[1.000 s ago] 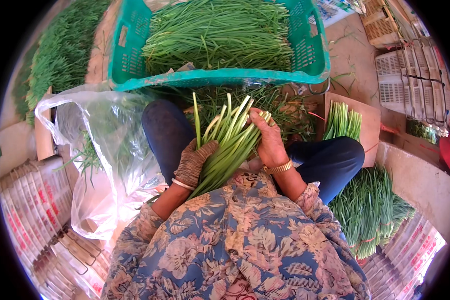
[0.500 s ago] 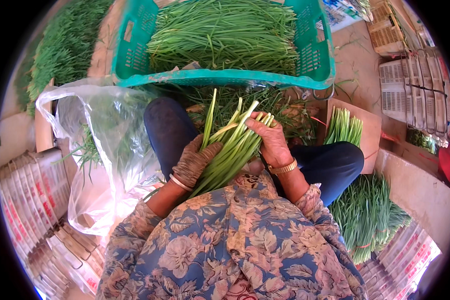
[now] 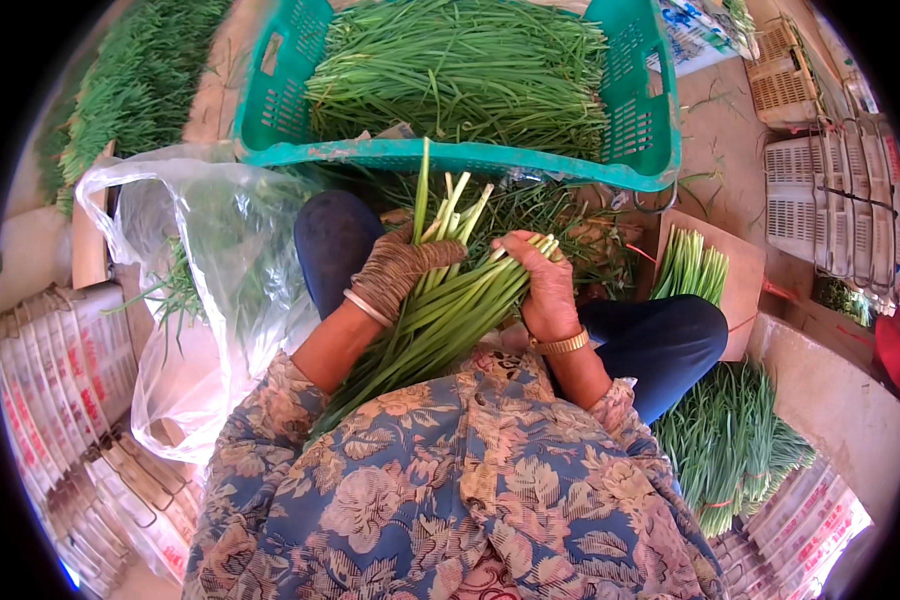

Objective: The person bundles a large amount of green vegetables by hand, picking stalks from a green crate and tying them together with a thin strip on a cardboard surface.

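My left hand (image 3: 402,272), wrapped in a brown ridged covering, is closed around several garlic chives whose pale ends point up past the fingers. With bare fingers and a gold band at the wrist, my right hand (image 3: 547,285) grips the pale ends of another bunch of garlic chives (image 3: 460,315). The two bunches lie against each other, their green leaves trailing down-left over my lap. Part of the leaves is hidden behind my left forearm. One thick stalk (image 3: 423,190) stands apart above my left hand.
Ahead is a green crate (image 3: 450,152) piled with garlic chives. A clear plastic bag (image 3: 210,300) lies open at my left. On the right, a trimmed bunch (image 3: 692,265) rests on a board (image 3: 745,270), with tied bunches (image 3: 720,430) nearer. Stacked crates (image 3: 65,370) stand left. Loose leaves litter the floor.
My hands have drawn slightly apart, dividing the pale ends into two groups. My left hand has risen a little; my right hand has turned and holds its ends lower. The view has shifted slightly.
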Demonstrator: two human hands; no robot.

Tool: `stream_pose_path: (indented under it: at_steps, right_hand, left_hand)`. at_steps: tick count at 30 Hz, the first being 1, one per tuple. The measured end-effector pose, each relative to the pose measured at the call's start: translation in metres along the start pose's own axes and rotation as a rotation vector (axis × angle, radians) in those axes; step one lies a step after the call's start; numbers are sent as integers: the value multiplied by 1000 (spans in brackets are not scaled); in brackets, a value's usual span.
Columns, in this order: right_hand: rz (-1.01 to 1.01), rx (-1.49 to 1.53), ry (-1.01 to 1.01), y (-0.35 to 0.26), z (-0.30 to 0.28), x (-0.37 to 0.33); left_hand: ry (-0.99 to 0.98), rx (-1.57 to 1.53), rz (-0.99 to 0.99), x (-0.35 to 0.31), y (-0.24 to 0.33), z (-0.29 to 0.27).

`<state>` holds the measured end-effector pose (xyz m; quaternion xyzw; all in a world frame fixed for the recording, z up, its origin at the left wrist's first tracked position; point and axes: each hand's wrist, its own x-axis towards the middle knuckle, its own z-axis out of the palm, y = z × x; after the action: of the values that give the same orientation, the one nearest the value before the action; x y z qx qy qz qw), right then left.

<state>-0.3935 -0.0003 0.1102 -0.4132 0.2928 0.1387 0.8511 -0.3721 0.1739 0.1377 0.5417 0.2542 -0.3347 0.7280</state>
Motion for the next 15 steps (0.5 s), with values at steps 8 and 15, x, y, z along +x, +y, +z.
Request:
stream_pose_path:
  at_steps: [8,15]
  right_hand:
    - [16,144,-100,2,1,6]
    - [4,105,-68,2,2,7]
  left_hand:
    - [-67,120,124,-3,1,11]
    - [-68,144,115,3,-9,15]
